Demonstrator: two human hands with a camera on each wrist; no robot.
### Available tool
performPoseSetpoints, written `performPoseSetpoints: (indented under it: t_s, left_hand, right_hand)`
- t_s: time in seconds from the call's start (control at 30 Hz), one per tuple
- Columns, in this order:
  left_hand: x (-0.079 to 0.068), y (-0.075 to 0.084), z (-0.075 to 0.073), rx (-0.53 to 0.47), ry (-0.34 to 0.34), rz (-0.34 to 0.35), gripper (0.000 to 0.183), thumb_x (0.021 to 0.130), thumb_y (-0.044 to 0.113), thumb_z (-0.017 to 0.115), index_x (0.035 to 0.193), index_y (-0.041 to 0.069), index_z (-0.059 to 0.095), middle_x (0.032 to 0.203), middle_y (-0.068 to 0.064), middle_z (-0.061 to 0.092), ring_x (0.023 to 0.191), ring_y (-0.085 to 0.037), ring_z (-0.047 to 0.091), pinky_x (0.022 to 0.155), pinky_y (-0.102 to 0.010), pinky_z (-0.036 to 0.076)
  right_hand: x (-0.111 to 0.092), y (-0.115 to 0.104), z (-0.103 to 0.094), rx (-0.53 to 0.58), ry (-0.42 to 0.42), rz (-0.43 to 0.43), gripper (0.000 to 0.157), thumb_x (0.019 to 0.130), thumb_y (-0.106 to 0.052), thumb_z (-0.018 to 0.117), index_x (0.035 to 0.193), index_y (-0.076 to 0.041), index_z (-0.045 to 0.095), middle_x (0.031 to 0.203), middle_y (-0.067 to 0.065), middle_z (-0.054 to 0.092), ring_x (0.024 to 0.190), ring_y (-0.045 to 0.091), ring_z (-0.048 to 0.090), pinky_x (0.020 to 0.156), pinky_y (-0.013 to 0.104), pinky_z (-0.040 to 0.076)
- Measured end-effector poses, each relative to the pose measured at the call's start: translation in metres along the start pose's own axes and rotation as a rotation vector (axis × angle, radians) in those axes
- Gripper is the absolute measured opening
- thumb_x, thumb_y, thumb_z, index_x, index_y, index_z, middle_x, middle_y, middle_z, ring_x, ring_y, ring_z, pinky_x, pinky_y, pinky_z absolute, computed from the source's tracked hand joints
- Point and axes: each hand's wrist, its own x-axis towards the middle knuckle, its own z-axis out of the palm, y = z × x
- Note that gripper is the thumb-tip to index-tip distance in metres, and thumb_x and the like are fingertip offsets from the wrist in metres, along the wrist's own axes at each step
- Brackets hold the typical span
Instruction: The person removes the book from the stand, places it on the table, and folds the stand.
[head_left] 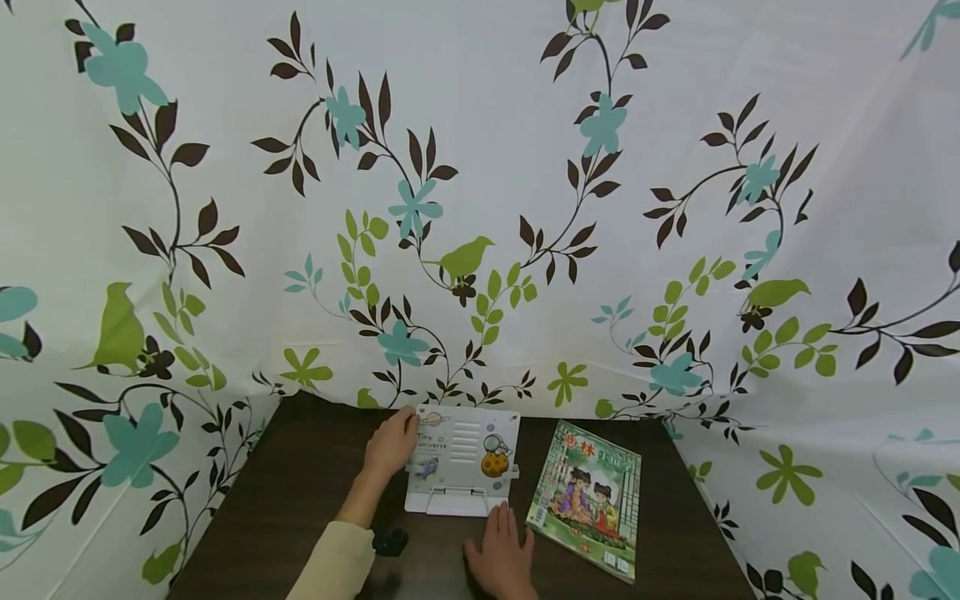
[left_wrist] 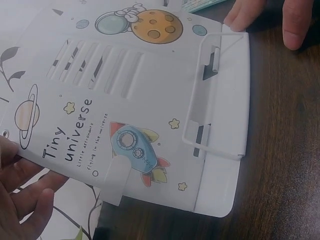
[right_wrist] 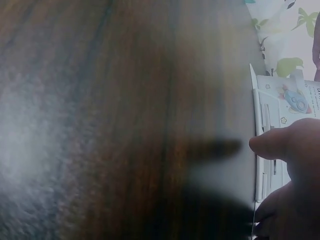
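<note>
A white book stand printed with "Tiny universe", a rocket, a planet and an astronaut stands tilted back on the dark table. My left hand grips its upper left edge; the left wrist view has the fingers at the panel's edge beside the ringed planet. At the lower right corner, my right hand lies with extended fingers, the tips right at the stand's base lip. A wire page holder lies across the lower panel. In the right wrist view, the thumb overlaps the base's front edge.
To the right of the stand lies a magazine with two illustrated children on its cover. A small black object is beside the left sleeve. The dark wooden table meets a floral curtain at its back and sides.
</note>
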Motion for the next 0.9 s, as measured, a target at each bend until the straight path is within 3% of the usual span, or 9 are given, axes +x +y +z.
performPoseSetpoints:
  t_s: [0.23, 0.6, 0.9]
  left_hand:
    - [-0.0001, 0.0007, 0.0025, -0.014, 0.011, -0.001, 0.02, 0.115, 0.029, 0.05, 0.111, 0.017, 0.065, 0.08, -0.005, 0.061, 0.065, -0.022, 0.053, 0.058, -0.037, 0.036]
    - [0.0007, -0.0012, 0.0018, -0.017, 0.016, -0.011, 0.021, 0.115, 0.032, 0.05, 0.109, 0.018, 0.064, 0.078, -0.004, 0.06, 0.064, -0.021, 0.054, 0.056, -0.037, 0.036]
    - [-0.003, -0.0042, -0.0018, 0.008, 0.011, -0.018, 0.023, 0.115, 0.03, 0.048, 0.119, 0.016, 0.067, 0.08, -0.005, 0.063, 0.066, -0.022, 0.055, 0.057, -0.038, 0.037]
  right_hand:
    - [-0.0001, 0.0023, -0.0064, -0.028, -0.022, -0.028, 0.089, 0.098, -0.051, 0.074, 0.158, 0.007, 0.044, 0.171, 0.028, 0.035, 0.159, 0.047, 0.033, 0.121, 0.079, 0.018]
    - [0.0027, 0.0004, -0.008, -0.043, -0.047, -0.035, 0.089, 0.099, -0.05, 0.072, 0.16, 0.007, 0.041, 0.173, 0.027, 0.032, 0.161, 0.045, 0.031, 0.124, 0.075, 0.017]
    - [0.0052, 0.0041, -0.0078, -0.026, -0.056, -0.052, 0.091, 0.1, -0.054, 0.069, 0.163, 0.006, 0.038, 0.174, 0.026, 0.029, 0.162, 0.046, 0.028, 0.124, 0.076, 0.015]
